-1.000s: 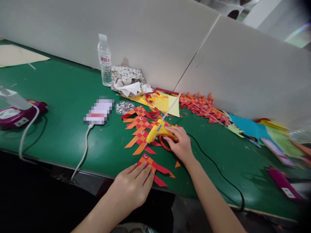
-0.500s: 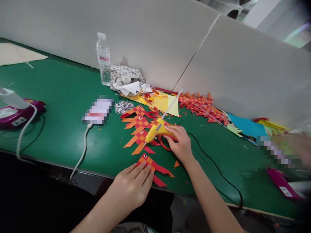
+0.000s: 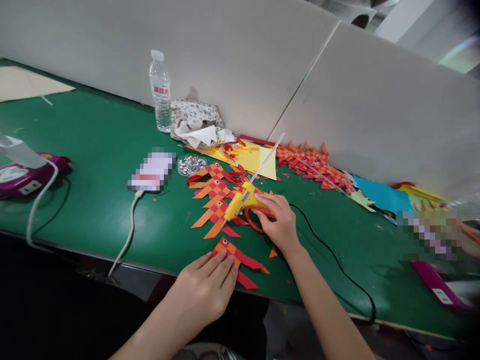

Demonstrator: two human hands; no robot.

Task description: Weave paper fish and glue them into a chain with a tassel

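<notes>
My left hand [image 3: 207, 282] presses its closed fingers on a woven paper fish [image 3: 228, 246] at the table's near edge. The fish is a red and orange checker with one googly eye and loose strips; part of it is hidden under my fingers. My right hand [image 3: 278, 220] is wrapped round a yellow hot glue gun [image 3: 240, 201], its nozzle pointing down and left, with a clear glue stick [image 3: 268, 159] jutting from its back. Just beyond the nozzle lie several more woven paper fish [image 3: 216, 187] in a column. Red scissor handles [image 3: 252, 222] show under the gun.
A dish of googly eyes [image 3: 191, 165] and a blurred phone [image 3: 153, 171] lie left of the fish. Behind them stand a water bottle [image 3: 161, 95] and a patterned pouch [image 3: 195, 117]. A pile of woven fish [image 3: 315, 162] lies by the partition. The gun's black cord [image 3: 330, 242] runs right.
Both hands, the glue gun and the fish hold almost still. At the far right edge, another person's hand has shifted slightly.
</notes>
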